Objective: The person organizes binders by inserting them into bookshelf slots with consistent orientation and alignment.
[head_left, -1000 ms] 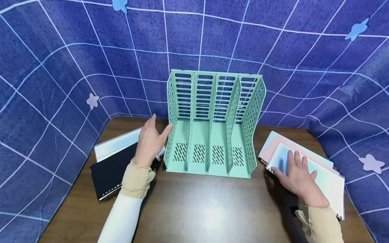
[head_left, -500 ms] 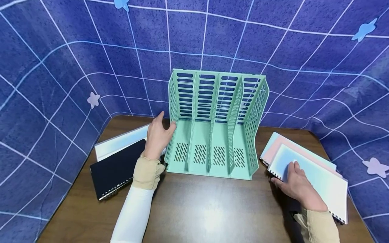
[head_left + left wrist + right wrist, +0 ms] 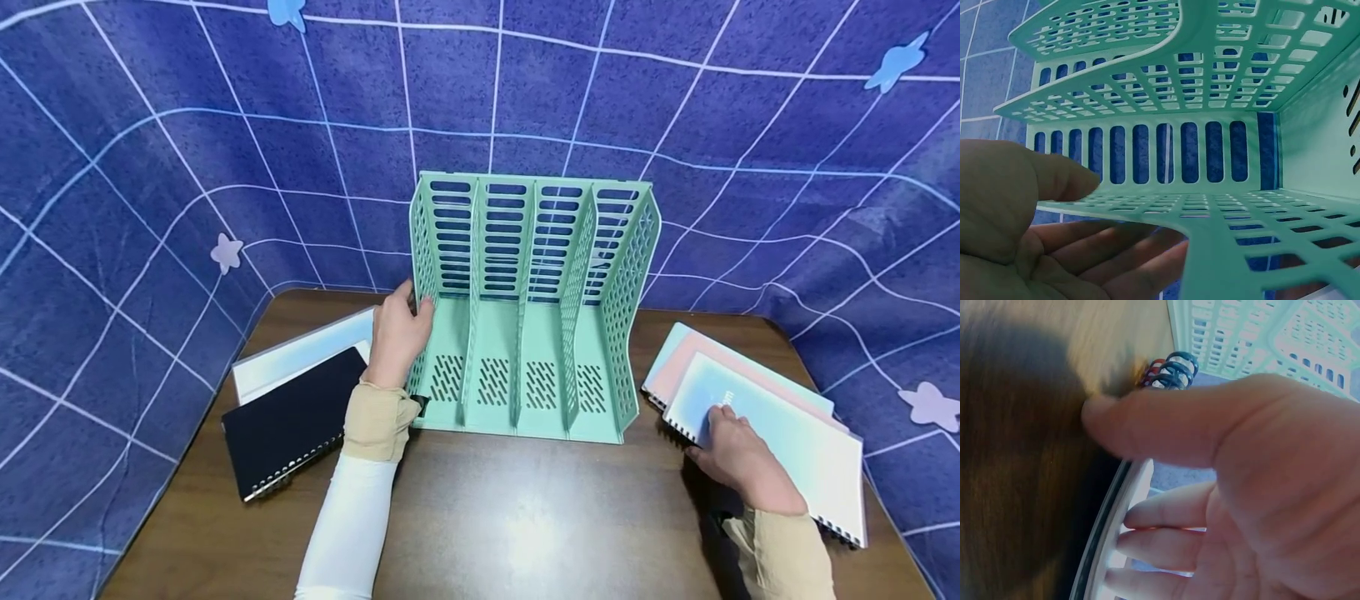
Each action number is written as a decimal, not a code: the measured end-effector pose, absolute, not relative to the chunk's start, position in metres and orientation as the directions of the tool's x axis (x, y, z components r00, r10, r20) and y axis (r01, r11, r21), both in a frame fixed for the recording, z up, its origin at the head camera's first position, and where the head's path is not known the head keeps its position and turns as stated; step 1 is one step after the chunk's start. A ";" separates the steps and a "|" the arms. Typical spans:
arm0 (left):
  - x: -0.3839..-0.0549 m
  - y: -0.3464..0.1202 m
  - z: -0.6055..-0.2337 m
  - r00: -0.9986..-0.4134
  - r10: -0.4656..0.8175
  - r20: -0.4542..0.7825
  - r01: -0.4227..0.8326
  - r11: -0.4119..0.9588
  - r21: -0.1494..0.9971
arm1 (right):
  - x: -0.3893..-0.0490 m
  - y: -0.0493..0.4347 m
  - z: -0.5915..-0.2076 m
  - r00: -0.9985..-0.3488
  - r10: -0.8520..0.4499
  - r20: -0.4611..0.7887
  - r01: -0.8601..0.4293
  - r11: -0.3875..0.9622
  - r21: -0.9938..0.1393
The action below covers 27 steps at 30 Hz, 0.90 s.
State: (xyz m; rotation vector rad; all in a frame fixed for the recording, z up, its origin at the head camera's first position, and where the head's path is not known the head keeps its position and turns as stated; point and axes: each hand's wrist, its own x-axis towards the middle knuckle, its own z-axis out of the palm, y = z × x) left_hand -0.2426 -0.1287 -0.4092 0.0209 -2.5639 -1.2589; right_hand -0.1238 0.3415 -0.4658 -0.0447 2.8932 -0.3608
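Note:
A mint-green file holder (image 3: 495,333) with upright dividers stands at the table's middle back. My left hand (image 3: 399,337) is at its left side panel (image 3: 1210,250); the thumb lies on the inner side and the fingers extend along the outer side. At the right, my right hand (image 3: 742,458) touches the cover of a blue-white spiral notebook (image 3: 795,450) with its fingers. Its thumb (image 3: 1147,425) hangs over the table beside the notebook's spiral edge. Under this notebook lie a pink notebook (image 3: 701,346) and a light blue one (image 3: 677,333), fanned out.
A black spiral notebook (image 3: 292,421) lies left of the holder, overlapping a blue-white notebook (image 3: 292,354). The brown wooden table (image 3: 480,525) reaches to a blue gridded cloth (image 3: 525,92) hung behind and at both sides.
My left hand has moved right from above the black notebook to the holder's left panel. My right hand's fingers have drawn back toward the top notebook's near edge.

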 end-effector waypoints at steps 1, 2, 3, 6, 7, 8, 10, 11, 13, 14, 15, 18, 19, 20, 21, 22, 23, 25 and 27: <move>-0.243 -0.129 -0.410 -0.957 -0.136 0.257 0.120 0.621 0.774 | -0.124 0.342 -0.465 -0.973 -0.063 -0.221 -0.008 0.970 -0.242; -0.243 -0.129 -0.411 -0.952 -0.137 0.273 0.130 0.626 0.769 | -0.125 0.342 -0.465 -0.973 -0.069 -0.220 -0.015 0.971 -0.238; -0.243 -0.129 -0.411 -0.948 -0.142 0.286 0.136 0.632 0.763 | -0.125 0.342 -0.464 -0.973 -0.074 -0.220 -0.021 0.972 -0.235; -0.244 -0.130 -0.412 -0.930 -0.150 0.336 0.166 0.643 0.747 | -0.127 0.342 -0.462 -0.975 -0.090 -0.205 -0.040 0.971 -0.234; -0.245 -0.131 -0.412 -0.924 -0.153 0.351 0.175 0.645 0.744 | -0.128 0.342 -0.461 -0.976 -0.095 -0.198 -0.047 0.971 -0.233; -0.245 -0.131 -0.412 -0.920 -0.156 0.361 0.180 0.649 0.739 | -0.130 0.342 -0.460 -0.977 -0.099 -0.191 -0.052 0.971 -0.233; -0.247 -0.131 -0.410 -0.913 -0.158 0.375 0.188 0.654 0.733 | -0.132 0.342 -0.459 -0.979 -0.107 -0.174 -0.065 0.971 -0.229; -0.248 -0.132 -0.410 -0.912 -0.158 0.378 0.189 0.657 0.730 | -0.133 0.343 -0.459 -0.980 -0.111 -0.166 -0.072 0.972 -0.226; -0.249 -0.132 -0.409 -0.912 -0.159 0.377 0.187 0.658 0.730 | -0.134 0.343 -0.457 -0.980 -0.117 -0.161 -0.081 0.973 -0.217; -0.250 -0.131 -0.409 -0.913 -0.161 0.375 0.183 0.658 0.730 | -0.134 0.344 -0.456 -0.979 -0.116 -0.166 -0.079 0.973 -0.215; -0.250 -0.131 -0.409 -0.915 -0.161 0.371 0.183 0.653 0.735 | -0.134 0.344 -0.456 -0.978 -0.114 -0.172 -0.076 0.974 -0.211; -0.250 -0.129 -0.411 -0.919 -0.160 0.360 0.180 0.641 0.746 | -0.133 0.347 -0.455 -0.974 -0.092 -0.205 -0.046 0.975 -0.217; -0.250 -0.128 -0.412 -0.920 -0.159 0.358 0.180 0.640 0.747 | -0.133 0.349 -0.455 -0.973 -0.083 -0.215 -0.033 0.974 -0.225; -0.250 -0.127 -0.412 -0.921 -0.156 0.356 0.180 0.641 0.746 | -0.132 0.350 -0.454 -0.973 -0.073 -0.219 -0.020 0.972 -0.233; -0.250 -0.126 -0.413 -0.921 -0.154 0.357 0.181 0.643 0.745 | -0.131 0.351 -0.454 -0.972 -0.065 -0.225 -0.009 0.971 -0.240; -0.249 -0.126 -0.413 -0.922 -0.154 0.356 0.178 0.648 0.741 | -0.130 0.352 -0.454 -0.973 -0.055 -0.225 0.003 0.968 -0.250; -0.249 -0.125 -0.413 -0.921 -0.154 0.357 0.177 0.651 0.738 | -0.129 0.354 -0.454 -0.973 -0.047 -0.225 0.014 0.966 -0.259; -0.247 -0.125 -0.414 -0.921 -0.159 0.355 0.171 0.655 0.736 | -0.128 0.356 -0.454 -0.975 -0.040 -0.217 0.019 0.964 -0.264; -0.246 -0.126 -0.415 -0.920 -0.162 0.356 0.170 0.656 0.736 | -0.127 0.357 -0.454 -0.979 -0.038 -0.199 0.015 0.965 -0.261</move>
